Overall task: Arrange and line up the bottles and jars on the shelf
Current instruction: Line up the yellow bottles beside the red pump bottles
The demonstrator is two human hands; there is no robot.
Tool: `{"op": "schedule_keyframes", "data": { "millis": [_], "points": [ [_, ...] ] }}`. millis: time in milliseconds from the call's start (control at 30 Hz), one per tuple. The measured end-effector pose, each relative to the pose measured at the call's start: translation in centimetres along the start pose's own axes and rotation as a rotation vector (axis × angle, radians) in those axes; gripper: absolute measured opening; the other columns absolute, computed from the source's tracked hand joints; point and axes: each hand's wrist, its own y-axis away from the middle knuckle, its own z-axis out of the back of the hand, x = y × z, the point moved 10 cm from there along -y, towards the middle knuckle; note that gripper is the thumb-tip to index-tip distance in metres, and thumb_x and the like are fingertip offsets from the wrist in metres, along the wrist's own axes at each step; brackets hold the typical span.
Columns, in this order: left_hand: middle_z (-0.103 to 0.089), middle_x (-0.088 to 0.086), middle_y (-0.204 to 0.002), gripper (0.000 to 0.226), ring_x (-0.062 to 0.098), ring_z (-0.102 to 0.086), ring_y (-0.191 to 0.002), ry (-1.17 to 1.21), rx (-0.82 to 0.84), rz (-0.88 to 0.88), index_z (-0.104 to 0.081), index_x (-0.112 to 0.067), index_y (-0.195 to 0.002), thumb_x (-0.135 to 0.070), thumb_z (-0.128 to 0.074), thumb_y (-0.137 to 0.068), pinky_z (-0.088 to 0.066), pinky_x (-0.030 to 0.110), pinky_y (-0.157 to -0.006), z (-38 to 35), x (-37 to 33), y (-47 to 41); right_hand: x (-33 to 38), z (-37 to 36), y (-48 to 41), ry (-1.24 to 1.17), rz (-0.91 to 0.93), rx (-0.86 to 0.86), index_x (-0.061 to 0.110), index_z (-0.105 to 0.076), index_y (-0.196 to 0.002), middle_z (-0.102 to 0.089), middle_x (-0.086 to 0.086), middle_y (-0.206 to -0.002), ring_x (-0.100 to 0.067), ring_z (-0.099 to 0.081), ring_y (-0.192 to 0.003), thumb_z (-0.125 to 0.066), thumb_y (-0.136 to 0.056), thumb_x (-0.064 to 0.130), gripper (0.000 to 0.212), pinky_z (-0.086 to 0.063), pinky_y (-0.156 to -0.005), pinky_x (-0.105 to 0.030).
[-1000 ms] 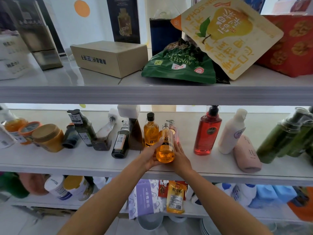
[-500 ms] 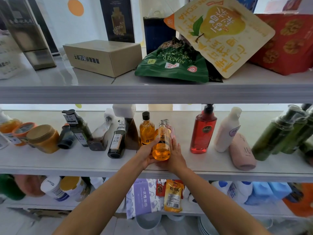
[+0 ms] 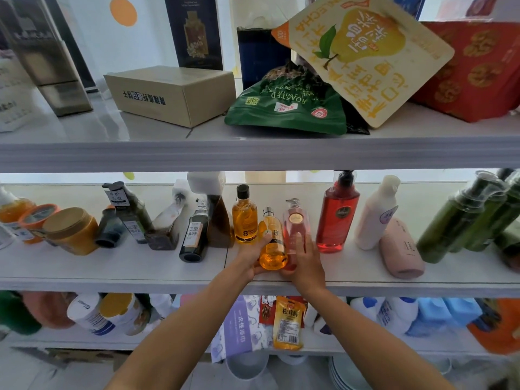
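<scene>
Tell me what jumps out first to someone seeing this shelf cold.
Both hands meet at the middle shelf's front edge: the left hand grips an amber bottle, the right hand rests against a pink pump bottle beside it. Above them, a big yellow pear-print pouch leans tilted over a green bag. To the right, a pink bottle lies on its side.

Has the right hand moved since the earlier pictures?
Yes. The right hand shifted right, off the orange bottle onto the pink bottle, judged against the red bottle.
</scene>
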Motion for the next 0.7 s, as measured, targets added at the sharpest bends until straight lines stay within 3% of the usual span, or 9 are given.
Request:
{"op": "schedule_keyframes", "data": {
  "millis": [67,167,300,400,467,600,700],
  "points": [
    [-0.070,0.005,-0.093,0.035,0.024,-0.069,-0.081,-0.007,-0.032,-0.001,-0.054,-0.020,-0.111,-0.031,-0.070,-0.083,-0.058,0.037,-0.059,-0.2,0.2,-0.1,0.0,0.4,0.3,0.061,0.038,-0.033,0.013,-0.010,-0.151,-0.010,-0.006,-0.159,-0.026,-0.011,-0.147,-0.068,-0.077,0.050,0.101,-0.027,-0.115,-0.036],
    [-0.067,0.015,-0.113,0.043,0.033,-0.066,-0.101,-0.016,-0.054,0.015,-0.054,-0.011,-0.121,-0.031,-0.068,-0.085,-0.056,0.045,-0.079,-0.7,0.4,-0.6,1.1,0.9,0.6,0.166,0.142,-0.082,0.013,-0.009,-0.151,-0.011,-0.004,-0.159,-0.022,-0.006,-0.148,-0.064,-0.080,0.050,0.097,-0.019,-0.118,-0.031],
    [-0.060,0.018,-0.125,0.053,0.036,-0.059,-0.113,-0.158,-0.082,0.035,-0.050,-0.002,-0.130,-0.034,-0.063,-0.089,-0.050,0.050,-0.095,-0.6,0.3,-1.0,3.5,1.1,1.4,0.135,0.297,-0.063,0.017,-0.016,-0.150,-0.026,-0.002,-0.155,-0.020,-0.024,-0.144,-0.067,-0.079,0.045,0.092,-0.023,-0.116,-0.032],
    [-0.056,0.015,-0.126,0.052,0.033,-0.053,-0.117,-0.525,-0.164,-0.031,-0.050,-0.004,-0.129,-0.043,-0.050,-0.094,-0.049,0.041,-0.093,0.0,-1.0,-0.6,5.2,1.1,2.0,0.143,0.381,-0.109,0.019,-0.027,-0.148,-0.033,0.000,-0.153,-0.018,-0.031,-0.141,-0.061,-0.088,0.035,0.071,-0.020,-0.117,-0.032],
    [-0.059,0.014,-0.118,0.044,0.030,-0.055,-0.109,-0.704,-0.190,-0.094,-0.056,-0.006,-0.121,-0.041,-0.041,-0.098,-0.044,0.034,-0.084,0.4,-1.6,-0.1,5.7,0.9,1.9,0.160,0.352,-0.107,0.021,-0.026,-0.148,-0.031,0.002,-0.154,-0.016,-0.030,-0.142,-0.053,-0.094,0.022,0.061,-0.019,-0.118,-0.031],
    [-0.062,0.014,-0.097,0.031,0.025,-0.056,-0.089,-0.720,-0.209,-0.175,-0.063,-0.008,-0.098,-0.027,-0.038,-0.099,-0.045,0.035,-0.077,3.1,-1.1,1.2,7.4,0.7,2.1,0.181,0.336,-0.123,0.020,-0.028,-0.148,-0.030,0.000,-0.155,-0.018,-0.027,-0.143,-0.048,-0.095,0.011,0.057,-0.021,-0.117,-0.032],
    [-0.064,0.017,-0.101,0.024,0.024,-0.057,-0.088,-0.700,-0.391,-0.160,-0.062,-0.007,-0.095,-0.023,-0.044,-0.096,-0.045,0.033,-0.078,8.1,-1.2,3.0,10.5,1.0,3.9,0.120,0.474,-0.185,0.011,-0.048,-0.136,-0.050,-0.009,-0.141,-0.026,-0.047,-0.132,-0.060,-0.085,0.005,0.053,-0.039,-0.108,-0.037]
  ]
}}
